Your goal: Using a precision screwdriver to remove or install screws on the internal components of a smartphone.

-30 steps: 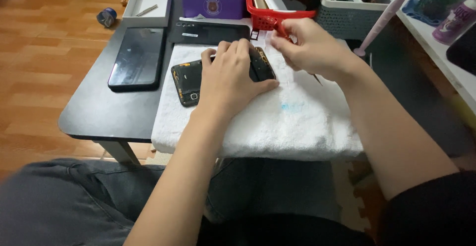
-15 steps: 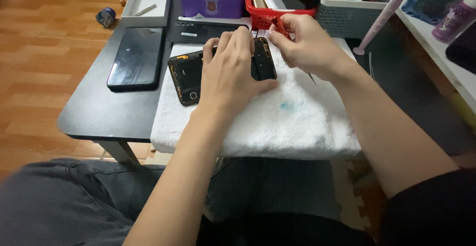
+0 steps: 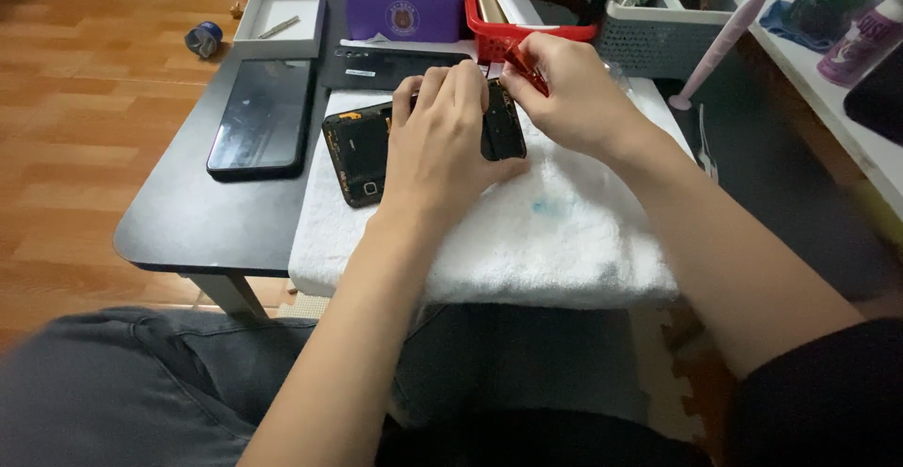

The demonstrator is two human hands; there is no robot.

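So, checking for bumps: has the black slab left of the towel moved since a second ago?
No. The black slab still lies just below the white box, beside the white towel.

On the white folded towel [image 3: 527,232] atop the black low table [image 3: 188,222]: opened black phone [image 3: 362,152] (dark flat tablet [image 3: 261,116] left).
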